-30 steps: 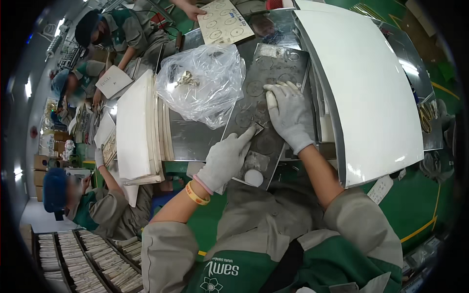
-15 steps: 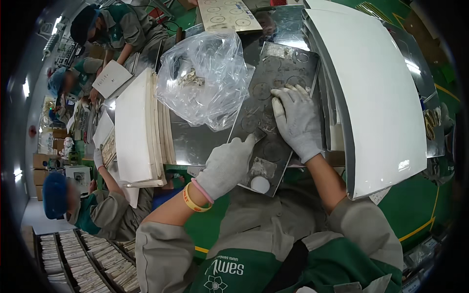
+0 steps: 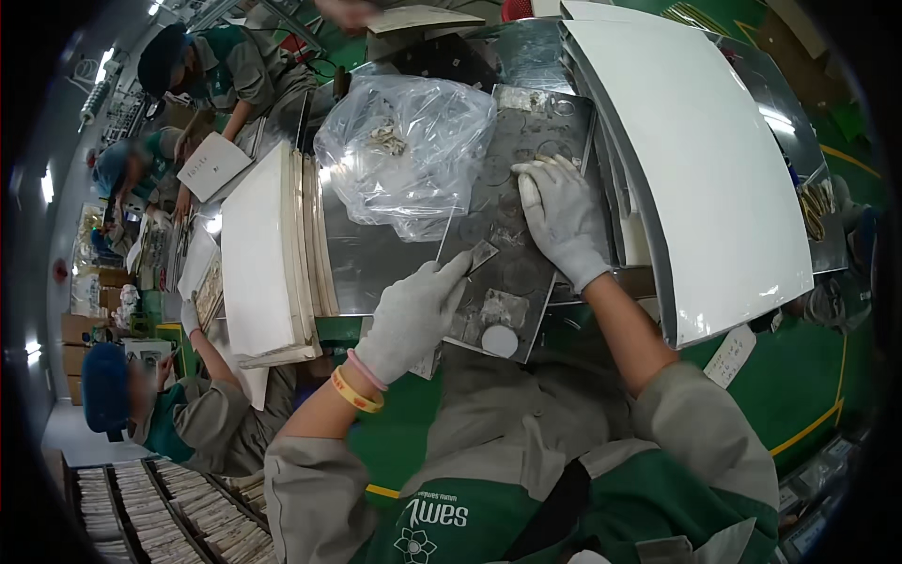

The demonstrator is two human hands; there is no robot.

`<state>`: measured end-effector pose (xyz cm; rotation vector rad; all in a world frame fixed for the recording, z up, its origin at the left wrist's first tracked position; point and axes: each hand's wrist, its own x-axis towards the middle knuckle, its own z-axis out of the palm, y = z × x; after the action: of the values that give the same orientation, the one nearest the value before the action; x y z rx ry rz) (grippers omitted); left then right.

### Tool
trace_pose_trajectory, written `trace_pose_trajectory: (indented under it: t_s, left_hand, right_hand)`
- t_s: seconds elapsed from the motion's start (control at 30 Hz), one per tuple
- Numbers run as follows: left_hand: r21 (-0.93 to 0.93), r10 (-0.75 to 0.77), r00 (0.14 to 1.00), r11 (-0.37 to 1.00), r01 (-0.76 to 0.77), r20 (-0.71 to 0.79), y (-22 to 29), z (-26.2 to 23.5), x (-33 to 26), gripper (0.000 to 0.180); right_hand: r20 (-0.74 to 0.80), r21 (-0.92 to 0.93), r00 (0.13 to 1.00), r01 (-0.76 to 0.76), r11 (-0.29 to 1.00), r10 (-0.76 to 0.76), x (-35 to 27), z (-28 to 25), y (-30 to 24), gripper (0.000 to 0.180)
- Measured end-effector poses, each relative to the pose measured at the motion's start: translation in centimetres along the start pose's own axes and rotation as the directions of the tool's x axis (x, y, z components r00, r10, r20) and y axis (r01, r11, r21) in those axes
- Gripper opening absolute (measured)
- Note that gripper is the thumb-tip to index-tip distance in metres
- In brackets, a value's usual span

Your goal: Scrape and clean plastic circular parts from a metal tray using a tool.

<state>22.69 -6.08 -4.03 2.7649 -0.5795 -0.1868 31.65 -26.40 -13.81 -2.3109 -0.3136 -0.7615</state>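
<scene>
A dark grey panel with ring-shaped marks and torn paper-like patches lies before me. My left hand, in a white glove, is closed around a small flat scraper blade, whose tip is over the panel's left part. My right hand, also gloved, lies flat on the panel's right side, fingers stretched out and holding nothing. Near the panel's front edge are a whitish patch and a white round disc. A clear plastic bag with crumpled scraps inside stands just left of the panel.
White panels are stacked high close on my right. Another stack of pale boards stands left. Co-workers sit along the left. At the far edge, a person's blurred hand is beside a tilted board.
My left hand has drawn back slightly left with the scraper blade. My right hand stays on the panel. At the far edge, the board has been tilted up and a person's hand has appeared.
</scene>
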Motion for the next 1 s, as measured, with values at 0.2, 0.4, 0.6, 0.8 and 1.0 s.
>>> trace_pose_trajectory:
  t_s: [0.2,0.4,0.6,0.8,1.0]
  left_hand:
    - [0.148,-0.018,0.983,0.989,-0.010,0.182,0.2,0.6,1.5,0.034]
    - [0.260,-0.013,0.952,0.963,-0.070,0.306,1.2,-0.6,4.2,0.036]
    - [0.256,0.076,0.964,0.956,-0.143,0.255,-0.3,-0.2,4.9,0.037]
    - [0.203,0.249,0.962,0.953,-0.224,-0.109,-1.8,0.6,2.4,0.048]
    - [0.002,0.010,0.987,1.000,-0.011,0.161,-1.1,-0.7,1.6,0.032]
  right_hand:
    - [0.083,-0.022,0.995,-0.058,0.998,0.059,-0.1,-0.7,-0.3,0.023]
    - [0.115,-0.014,0.990,-0.077,0.997,0.078,0.2,-0.9,-0.3,0.025]
    - [0.070,0.009,0.993,-0.096,0.995,0.096,0.0,-0.3,0.0,0.025]
    - [0.041,0.008,0.999,-0.010,1.000,0.009,0.0,-0.2,0.3,0.024]
    - [0.051,-0.006,0.998,-0.045,0.999,0.045,-0.2,-0.4,0.3,0.022]
